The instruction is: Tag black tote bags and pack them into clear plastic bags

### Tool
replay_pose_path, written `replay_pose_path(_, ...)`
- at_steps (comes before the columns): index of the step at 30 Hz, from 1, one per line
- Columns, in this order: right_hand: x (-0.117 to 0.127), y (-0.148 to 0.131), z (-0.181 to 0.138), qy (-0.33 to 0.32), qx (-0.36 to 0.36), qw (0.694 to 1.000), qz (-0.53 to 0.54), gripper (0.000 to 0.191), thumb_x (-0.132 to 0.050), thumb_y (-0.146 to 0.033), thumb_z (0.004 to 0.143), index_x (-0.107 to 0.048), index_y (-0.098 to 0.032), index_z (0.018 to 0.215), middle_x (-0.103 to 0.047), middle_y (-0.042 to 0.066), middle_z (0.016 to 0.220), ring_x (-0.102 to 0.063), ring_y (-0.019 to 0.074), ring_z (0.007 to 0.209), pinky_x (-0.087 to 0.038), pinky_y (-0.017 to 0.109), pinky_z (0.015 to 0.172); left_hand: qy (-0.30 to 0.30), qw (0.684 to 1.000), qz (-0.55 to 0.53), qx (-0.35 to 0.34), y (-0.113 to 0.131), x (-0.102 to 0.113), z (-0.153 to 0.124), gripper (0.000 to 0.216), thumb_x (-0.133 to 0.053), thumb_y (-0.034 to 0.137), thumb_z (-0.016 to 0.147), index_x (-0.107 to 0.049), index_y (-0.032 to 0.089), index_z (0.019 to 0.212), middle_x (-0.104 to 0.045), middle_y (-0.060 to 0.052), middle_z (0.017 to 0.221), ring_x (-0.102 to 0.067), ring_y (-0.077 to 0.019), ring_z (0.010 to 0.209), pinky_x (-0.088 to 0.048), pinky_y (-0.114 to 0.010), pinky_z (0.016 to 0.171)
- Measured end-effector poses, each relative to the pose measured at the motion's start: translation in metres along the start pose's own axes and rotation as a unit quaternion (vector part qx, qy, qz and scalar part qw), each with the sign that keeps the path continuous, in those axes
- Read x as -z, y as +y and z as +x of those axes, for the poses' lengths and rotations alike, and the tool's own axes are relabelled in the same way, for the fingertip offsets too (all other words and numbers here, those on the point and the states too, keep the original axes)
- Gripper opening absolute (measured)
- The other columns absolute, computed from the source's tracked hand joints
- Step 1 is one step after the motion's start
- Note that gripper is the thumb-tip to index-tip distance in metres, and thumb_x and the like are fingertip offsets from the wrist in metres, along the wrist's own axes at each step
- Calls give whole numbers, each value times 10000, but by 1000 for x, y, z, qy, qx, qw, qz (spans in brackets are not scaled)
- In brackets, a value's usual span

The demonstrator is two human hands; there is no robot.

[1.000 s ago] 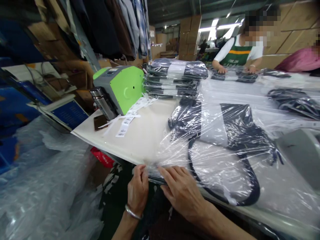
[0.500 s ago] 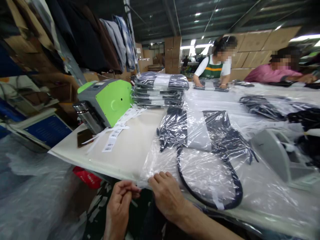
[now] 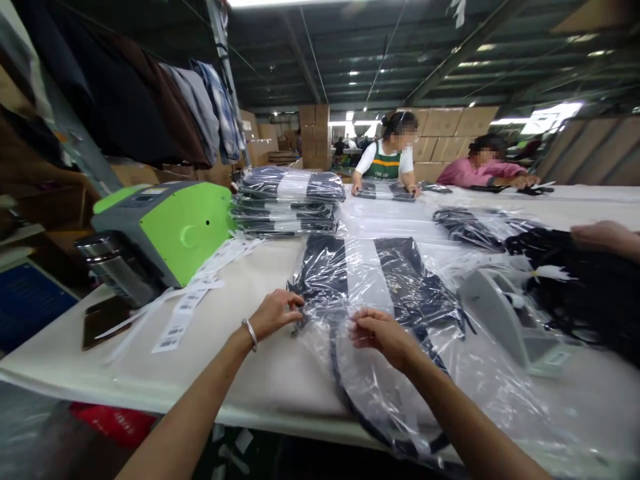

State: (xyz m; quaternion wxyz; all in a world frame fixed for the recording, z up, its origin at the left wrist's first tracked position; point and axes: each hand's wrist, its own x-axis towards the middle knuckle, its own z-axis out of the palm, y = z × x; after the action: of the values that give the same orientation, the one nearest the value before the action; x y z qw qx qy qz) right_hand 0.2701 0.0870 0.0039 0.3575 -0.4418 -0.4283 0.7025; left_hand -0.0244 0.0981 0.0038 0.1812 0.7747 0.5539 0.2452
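Observation:
A clear plastic bag (image 3: 395, 380) lies on the table in front of me, with a folded dark garment (image 3: 323, 263) inside and a pale paper panel (image 3: 367, 273) across its middle. From the garment a dark band (image 3: 345, 393) curves in a loop toward the table's near edge, under the film. My left hand (image 3: 274, 312), a silver bangle at its wrist, is at the bag's left edge, thumb and fingers slightly apart. Over the lower part of the garment, my right hand (image 3: 383, 333) has its fingers curled together on the plastic film.
A green and grey machine (image 3: 185, 227) stands at left with a steel flask (image 3: 117, 267), a phone (image 3: 105, 321) and a label strip (image 3: 175, 327). Bagged garments (image 3: 290, 200) are stacked behind. At right are a grey dispenser (image 3: 500, 320), black items (image 3: 575, 287) and another person's hand (image 3: 607, 237). Two co-workers are opposite.
Both my hands have moved up and forward from the table's near edge to the garment area of the bag, and further apart. My view has tilted up. A person's hand has appeared at right.

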Motion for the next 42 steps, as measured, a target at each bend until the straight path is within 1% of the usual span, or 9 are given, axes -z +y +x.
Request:
replay_pose_path(2,13,-2,7,-11,-4,1000,7,316,-772,-271,676,-642,-166,944,-692,41,874,-670,145,756,-574,290,693,-12,1000,10,-3,-2,-3,18,143,-686,360,778,-733,229,810,-721,-30,785,-620,-229,866,-452,-364,893)
replay_pose_path(5,20,-12,16,-20,2,1000,0,475,-795,-368,711,-615,-179,1108,-687,61,998,-684,171,818,-594,329,699,-20,1000,19,-12,-5,-6,29,142,-677,353,786,-704,234,713,-719,-14,775,-600,-207,813,-417,-336,835)
replay_pose_path(9,22,-24,37,39,51,986,-156,181,-697,-279,751,-664,-141,864,-626,-11,658,-584,105,550,-489,230,537,-20,999,30,-6,-1,-3,29,142,-653,325,800,-673,226,701,-708,-13,776,-594,-209,805,-392,-341,823)
replay_pose_path(12,25,-26,50,57,95,948,-297,108,-591,-200,763,-650,-151,687,-552,-36,490,-518,94,461,-399,213,501,-26,999,44,15,13,-3,27,177,-602,363,857,-677,228,772,-714,-16,806,-602,-215,807,-384,-375,874)
replay_pose_path(16,34,-27,55,55,151,897,-411,149,-573,-212,786,-671,-177,679,-601,-30,544,-542,115,531,-376,230,549,-24,996,80,11,43,-18,34,229,-598,453,902,-695,248,935,-727,-23,948,-614,-238,948,-297,-461,1032)
replay_pose_path(24,49,-18,67,94,224,801,-547,149,-611,-212,857,-724,-202,761,-693,27,839,-614,163,835,-399,259,756,-16,987,152,47,76,-56,67,184,-676,333,853,-636,212,720,-669,-12,796,-589,-239,883,-367,-455,930)
replay_pose_path(32,54,-9,76,123,210,815,-526,52,-699,-243,805,-708,-208,766,-682,12,813,-605,152,790,-397,248,713,61,987,151,12,79,-84,76,164,-734,332,829,-620,223,783,-649,-25,1030,-577,-243,1069,-214,-541,1152)
replay_pose_path(36,64,-9,75,158,207,810,-526,12,-677,-196,785,-681,-205,791,-673,7,805,-591,145,749,-392,248,687,70,990,115,28,71,-101,82,172,-754,289,802,-621,211,726,-623,-46,1167,-555,-252,1152,-314,-486,1101)
replay_pose_path(42,126,-42,-9,264,279,823,-418,179,-629,-343,838,-698,-215,943,-711,27,882,-630,173,767,-469,282,735,68,993,89,34,62,-105,87,167,-745,306,787,-644,213,692,-638,-45,1176,-573,-261,1109,-391,-438,1019)
